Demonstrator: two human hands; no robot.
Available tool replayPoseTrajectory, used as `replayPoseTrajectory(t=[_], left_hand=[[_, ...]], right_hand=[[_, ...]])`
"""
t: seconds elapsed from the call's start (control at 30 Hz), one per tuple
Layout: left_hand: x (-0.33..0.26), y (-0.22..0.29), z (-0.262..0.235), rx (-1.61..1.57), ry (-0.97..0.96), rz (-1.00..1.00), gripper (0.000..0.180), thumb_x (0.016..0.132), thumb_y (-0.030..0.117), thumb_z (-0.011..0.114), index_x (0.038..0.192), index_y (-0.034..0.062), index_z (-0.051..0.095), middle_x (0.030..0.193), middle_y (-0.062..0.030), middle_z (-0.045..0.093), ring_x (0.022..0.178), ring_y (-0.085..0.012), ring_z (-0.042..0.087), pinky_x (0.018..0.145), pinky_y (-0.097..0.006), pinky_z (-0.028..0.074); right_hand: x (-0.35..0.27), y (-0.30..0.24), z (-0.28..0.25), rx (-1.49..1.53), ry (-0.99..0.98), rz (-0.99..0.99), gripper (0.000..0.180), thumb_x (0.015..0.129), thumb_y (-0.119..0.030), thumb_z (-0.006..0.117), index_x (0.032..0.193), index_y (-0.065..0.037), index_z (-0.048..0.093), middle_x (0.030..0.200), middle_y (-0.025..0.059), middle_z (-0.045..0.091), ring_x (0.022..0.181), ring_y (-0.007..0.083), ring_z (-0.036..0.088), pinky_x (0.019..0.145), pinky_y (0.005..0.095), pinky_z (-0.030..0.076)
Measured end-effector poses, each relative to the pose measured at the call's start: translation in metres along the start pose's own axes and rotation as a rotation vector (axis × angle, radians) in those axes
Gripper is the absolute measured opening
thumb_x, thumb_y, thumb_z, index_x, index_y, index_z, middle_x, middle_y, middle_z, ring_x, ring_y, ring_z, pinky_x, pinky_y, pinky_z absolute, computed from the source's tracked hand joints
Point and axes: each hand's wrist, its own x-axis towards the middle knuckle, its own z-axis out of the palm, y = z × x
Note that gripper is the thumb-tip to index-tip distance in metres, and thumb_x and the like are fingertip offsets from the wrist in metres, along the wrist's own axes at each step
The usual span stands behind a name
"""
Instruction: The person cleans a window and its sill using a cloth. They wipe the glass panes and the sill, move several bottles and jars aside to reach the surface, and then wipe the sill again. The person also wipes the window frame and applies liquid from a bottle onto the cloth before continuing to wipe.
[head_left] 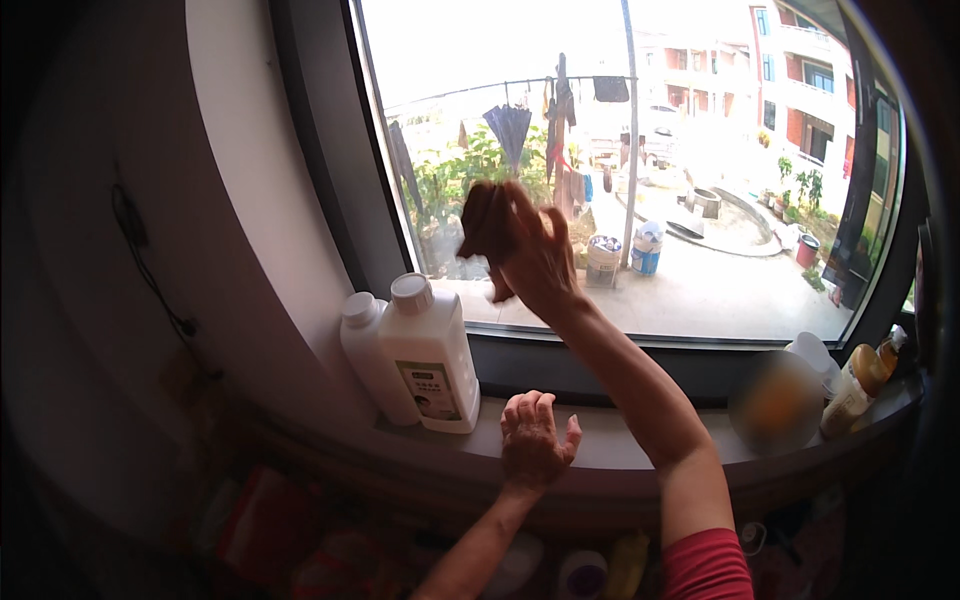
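Right hand (540,258) grips a dark cloth (482,226), probably light and floppy, so palm its middle; left hand (533,440) sits empty at the windowsill (612,445) front edge.

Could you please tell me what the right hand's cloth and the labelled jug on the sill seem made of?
Brown cloth in the right hand: probably soft, matt fabric, judging by its limp, uneven outline; blur hides the weave.
Labelled jug: likely moulded plastic, smooth, perhaps faintly glossy, judging by its rounded, seamless-looking shape.
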Motion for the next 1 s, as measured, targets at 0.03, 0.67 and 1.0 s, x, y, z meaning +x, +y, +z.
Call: replayPoseTrajectory(t=[0.03,0.67,1.0], left_hand=[[-0.001,-0.001,-0.002,0.021,-0.003,0.006,0.041,0.077,0.028,0.067,0.108,0.0035,0.053,0.11,-0.0142,0.051,0.109,-0.0329,0.047,0.093,-0.045,0.042],[0.001,0.004,-0.003,-0.089,0.022,-0.028,0.036,0.077,0.023,0.064,0.104,0.0008,0.054,0.104,-0.018,0.053,0.105,-0.0369,0.048,0.093,-0.048,0.041],[-0.003,-0.002,-0.001,-0.004,0.012,-0.039,0.022,0.075,0.021,0.066,0.089,0.0045,0.06,0.101,-0.0134,0.055,0.106,-0.0336,0.049,0.094,-0.046,0.04]], right_hand=[[0.03,-0.009,-0.01,-0.04,-0.154,0.003,0.047,0.074,-0.019,0.069,0.119,-0.014,0.057,0.123,0.0062,0.054,0.121,0.0207,0.044,0.088,0.0358,0.039],[-0.101,-0.01,-0.027,0.537,-0.634,-0.142,0.026,0.083,-0.012,0.051,0.1,0.003,0.063,0.11,0.0191,0.06,0.104,0.0286,0.059,0.09,0.0371,0.047],[-0.064,0.069,-0.082,0.965,-1.102,0.837,0.018,0.08,-0.002,0.053,0.082,-0.003,0.071,0.069,0.0095,0.067,0.065,0.0159,0.064,0.062,0.03,0.052]])
